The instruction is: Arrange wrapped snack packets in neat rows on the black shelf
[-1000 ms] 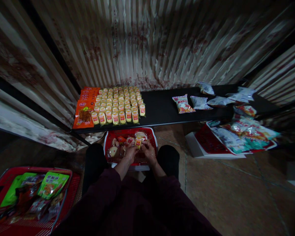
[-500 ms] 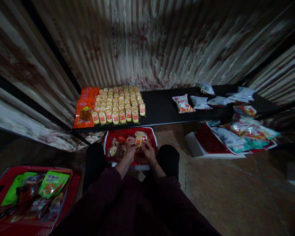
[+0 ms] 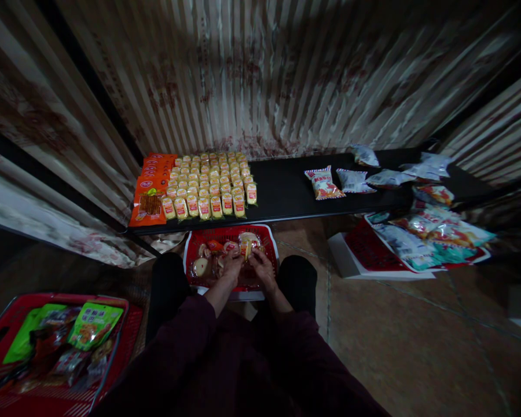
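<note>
My left hand (image 3: 231, 265) and my right hand (image 3: 260, 264) meet over a red basket (image 3: 269, 238) on the floor between my knees. Both pinch one small yellow snack packet (image 3: 245, 248), held upright at the fingertips. More wrapped snacks (image 3: 200, 267) lie in the basket under my hands. Just beyond the basket a low black shelf (image 3: 286, 191) carries several tidy rows of the same yellow packets (image 3: 211, 185), with orange packets (image 3: 150, 194) at their left.
Loose white and red snack bags (image 3: 323, 184) lie on the shelf's right half. A red tray piled with bags (image 3: 421, 237) sits on the floor at right. Another red basket of green and dark packets (image 3: 56, 344) stands at lower left. Striped curtains hang behind.
The packet between my fingers has turned more edge-on and sunk slightly; my hands have stayed over the basket.
</note>
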`<state>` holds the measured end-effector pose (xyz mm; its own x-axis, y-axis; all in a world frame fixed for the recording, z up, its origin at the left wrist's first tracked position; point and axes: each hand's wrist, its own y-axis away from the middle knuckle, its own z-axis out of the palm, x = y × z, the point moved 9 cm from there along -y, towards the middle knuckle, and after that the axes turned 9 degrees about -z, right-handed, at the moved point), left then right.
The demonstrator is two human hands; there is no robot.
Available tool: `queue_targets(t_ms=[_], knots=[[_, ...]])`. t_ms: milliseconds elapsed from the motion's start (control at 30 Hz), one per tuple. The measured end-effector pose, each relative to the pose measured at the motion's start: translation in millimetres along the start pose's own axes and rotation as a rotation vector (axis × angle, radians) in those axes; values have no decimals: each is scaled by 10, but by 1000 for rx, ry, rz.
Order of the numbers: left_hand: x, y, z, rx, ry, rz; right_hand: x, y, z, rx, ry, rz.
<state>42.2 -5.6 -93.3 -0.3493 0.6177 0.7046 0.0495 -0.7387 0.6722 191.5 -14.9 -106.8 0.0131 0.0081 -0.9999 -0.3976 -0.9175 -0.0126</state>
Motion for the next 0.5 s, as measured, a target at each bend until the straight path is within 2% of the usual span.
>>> queue_targets(t_ms=[267,500], knots=[[-11,98,30,-1,22,-55,-101,25,63,-21,-5,-21],[-86,80,87,-43,89,-110,-325,33,122,-108,64,-155]])
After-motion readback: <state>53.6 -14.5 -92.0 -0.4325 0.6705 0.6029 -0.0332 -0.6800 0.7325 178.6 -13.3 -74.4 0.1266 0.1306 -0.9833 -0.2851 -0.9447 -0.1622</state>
